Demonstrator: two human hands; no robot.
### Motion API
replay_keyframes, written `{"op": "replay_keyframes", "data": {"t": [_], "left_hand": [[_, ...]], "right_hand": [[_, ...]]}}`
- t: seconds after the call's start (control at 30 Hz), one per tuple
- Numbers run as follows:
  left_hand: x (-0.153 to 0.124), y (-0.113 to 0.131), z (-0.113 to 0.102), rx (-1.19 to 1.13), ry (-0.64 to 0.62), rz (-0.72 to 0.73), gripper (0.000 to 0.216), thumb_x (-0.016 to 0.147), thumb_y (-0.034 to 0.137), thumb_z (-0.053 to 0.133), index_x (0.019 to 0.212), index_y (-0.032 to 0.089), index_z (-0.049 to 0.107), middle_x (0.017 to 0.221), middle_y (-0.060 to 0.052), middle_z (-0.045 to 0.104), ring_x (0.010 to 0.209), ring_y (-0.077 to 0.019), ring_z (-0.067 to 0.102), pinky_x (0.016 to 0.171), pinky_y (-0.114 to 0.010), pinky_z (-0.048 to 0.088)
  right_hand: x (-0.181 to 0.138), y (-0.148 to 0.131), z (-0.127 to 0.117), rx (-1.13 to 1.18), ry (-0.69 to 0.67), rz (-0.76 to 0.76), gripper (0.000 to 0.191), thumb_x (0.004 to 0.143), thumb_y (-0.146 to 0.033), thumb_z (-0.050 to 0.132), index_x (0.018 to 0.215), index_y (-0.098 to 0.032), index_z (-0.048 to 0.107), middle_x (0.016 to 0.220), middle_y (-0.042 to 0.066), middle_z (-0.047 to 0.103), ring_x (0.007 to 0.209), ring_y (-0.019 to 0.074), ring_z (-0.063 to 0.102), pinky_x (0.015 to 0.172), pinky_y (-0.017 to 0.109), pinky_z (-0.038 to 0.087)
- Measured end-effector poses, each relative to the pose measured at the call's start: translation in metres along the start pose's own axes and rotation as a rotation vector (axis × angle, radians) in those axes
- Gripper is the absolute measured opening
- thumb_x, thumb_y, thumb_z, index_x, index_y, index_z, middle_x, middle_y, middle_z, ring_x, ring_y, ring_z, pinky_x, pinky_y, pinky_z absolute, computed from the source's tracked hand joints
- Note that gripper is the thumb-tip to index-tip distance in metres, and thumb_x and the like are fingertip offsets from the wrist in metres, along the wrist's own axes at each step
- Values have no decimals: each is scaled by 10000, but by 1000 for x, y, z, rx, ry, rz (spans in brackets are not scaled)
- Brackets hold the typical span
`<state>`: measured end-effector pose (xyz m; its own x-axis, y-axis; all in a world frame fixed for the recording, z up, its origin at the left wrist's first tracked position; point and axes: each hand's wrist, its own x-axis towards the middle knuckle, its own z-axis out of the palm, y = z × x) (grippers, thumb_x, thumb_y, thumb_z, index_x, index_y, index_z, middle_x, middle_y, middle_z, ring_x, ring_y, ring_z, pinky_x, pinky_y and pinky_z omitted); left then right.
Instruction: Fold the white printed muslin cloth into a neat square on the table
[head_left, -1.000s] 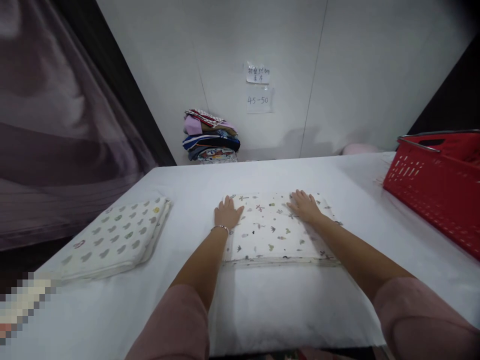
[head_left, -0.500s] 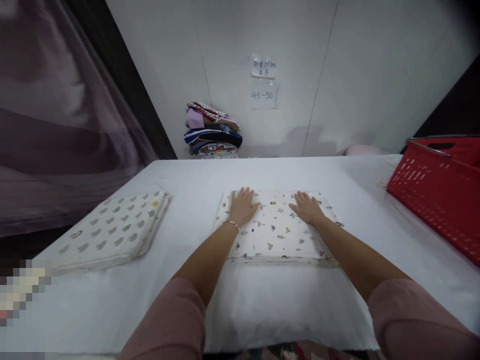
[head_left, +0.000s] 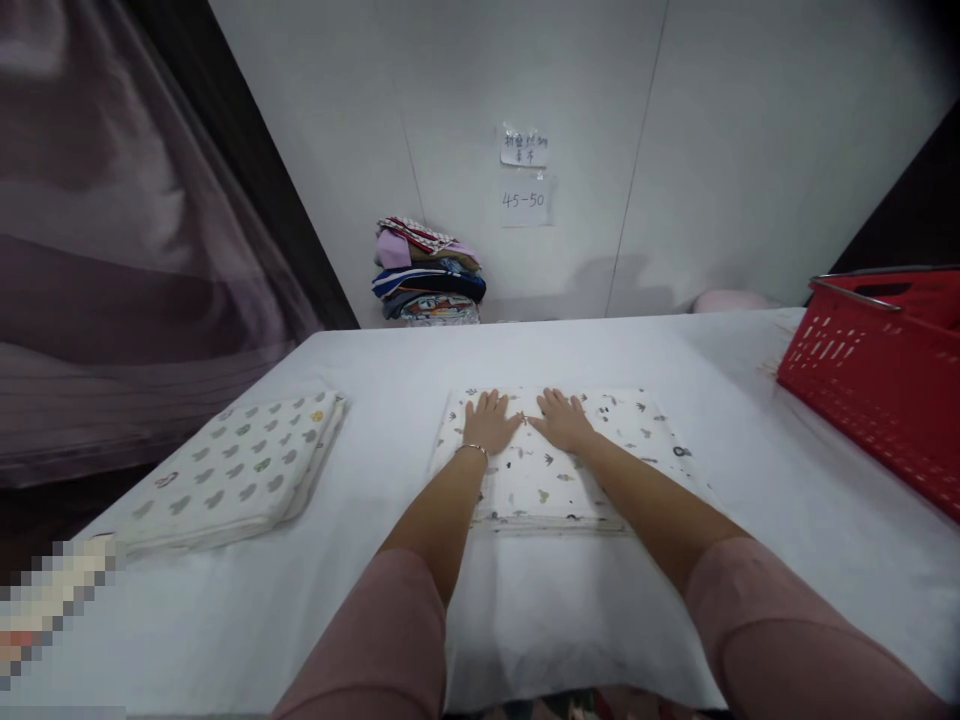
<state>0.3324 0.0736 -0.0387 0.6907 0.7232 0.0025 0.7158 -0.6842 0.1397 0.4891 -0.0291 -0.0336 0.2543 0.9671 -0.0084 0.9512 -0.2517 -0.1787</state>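
A folded white cloth (head_left: 540,470) with a small plant-like print lies in front of me, its layered edge facing my body. My left hand (head_left: 491,424) rests flat on its left half, fingers spread, palm down. Close beside it, my right hand (head_left: 561,422) lies flat near the cloth's middle, also with fingers apart; the two thumbs almost meet. Neither hand grips anything. To the left is a second folded cloth (head_left: 244,465), white with grey rounded shapes and a few coloured ones.
Both cloths lie on a white-covered table (head_left: 390,560). On the right stands a red perforated basket (head_left: 885,370) with a metal handle. Behind the table, a pile of folded fabrics (head_left: 429,275) sits against the wall, below paper signs (head_left: 525,200). A mauve curtain (head_left: 112,250) hangs at left.
My right hand has slid left across the printed cloth, from its right part to near the middle. My left hand stays flat in about the same place on the cloth.
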Motion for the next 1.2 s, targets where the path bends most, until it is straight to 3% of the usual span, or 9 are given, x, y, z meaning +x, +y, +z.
{"op": "replay_keyframes", "data": {"t": [0.17, 0.37, 0.5, 0.7, 0.83, 0.93, 1.03, 1.2], "left_hand": [[0, -1, 2, -31, -9, -1, 720, 890, 632, 168, 1472, 223, 276, 1573, -41, 138, 1446, -261, 84, 1152, -527, 76], [-4, -1, -3, -60, 16, 47, 701, 918, 593, 182, 1457, 161, 306, 1562, -90, 178, 1435, -274, 116, 1148, -498, 95], [-20, -10, -9, -55, -37, 55, 714, 906, 600, 225, 1463, 158, 282, 1569, -87, 150, 1439, -271, 99, 1149, -502, 92], [-69, -35, -20, 58, -28, 13, 658, 896, 580, 237, 1434, 216, 340, 1546, -74, 239, 1433, -282, 138, 1127, -586, 50], [-95, -44, -25, 7, 4, -37, 584, 900, 540, 288, 1386, 237, 402, 1541, -64, 258, 1435, -281, 136, 1116, -586, 138], [-107, -48, -28, -84, -6, -73, 547, 896, 495, 351, 1373, 236, 414, 1548, -55, 242, 1418, -283, 201, 1103, -481, 260], [-119, -51, -29, -149, 5, -94, 506, 890, 444, 400, 1339, 216, 450, 1546, -77, 244, 1347, -266, 359, 1059, -378, 340], [-145, -51, -28, -154, 186, -239, 510, 885, 399, 434, 1319, 134, 467, 1394, -162, 466, 1275, -272, 443, 1015, -356, 376]], "right_hand": [[0, 1, 11, 16, 9, -16, 728, 923, -627, 149, 1460, -156, 291, 1566, 96, 144, 1427, 295, 119, 1132, 515, 113], [-11, 6, 0, 21, -18, -10, 645, 949, -556, 207, 1440, -159, 334, 1554, 103, 199, 1414, 304, 171, 1122, 500, 151], [-50, 36, -11, 14, -60, 19, 642, 952, -546, 220, 1449, -155, 328, 1553, 114, 196, 1406, 339, 182, 1111, 527, 168], [-138, 91, -20, -87, -55, 241, 613, 937, -540, 240, 1446, -212, 332, 1550, 88, 221, 1419, 292, 176, 1111, 559, 156], [-181, 112, -15, -147, -26, 319, 483, 933, -453, 301, 1375, -298, 419, 1536, 56, 267, 1401, 292, 235, 1058, 608, 239], [-200, 122, -7, -137, -19, 258, 392, 908, -355, 381, 1271, -326, 527, 1511, 30, 330, 1402, 289, 235, 1051, 601, 266], [-211, 127, -2, 11, 85, 362, 448, 914, -392, 370, 1329, -276, 492, 1475, 53, 392, 1377, 272, 302, 1087, 527, 283], [-226, 123, -4, 236, 165, 521, 630, 879, -473, 439, 1426, -163, 396, 1412, 102, 473, 1263, 288, 470, 1054, 417, 380]]}}
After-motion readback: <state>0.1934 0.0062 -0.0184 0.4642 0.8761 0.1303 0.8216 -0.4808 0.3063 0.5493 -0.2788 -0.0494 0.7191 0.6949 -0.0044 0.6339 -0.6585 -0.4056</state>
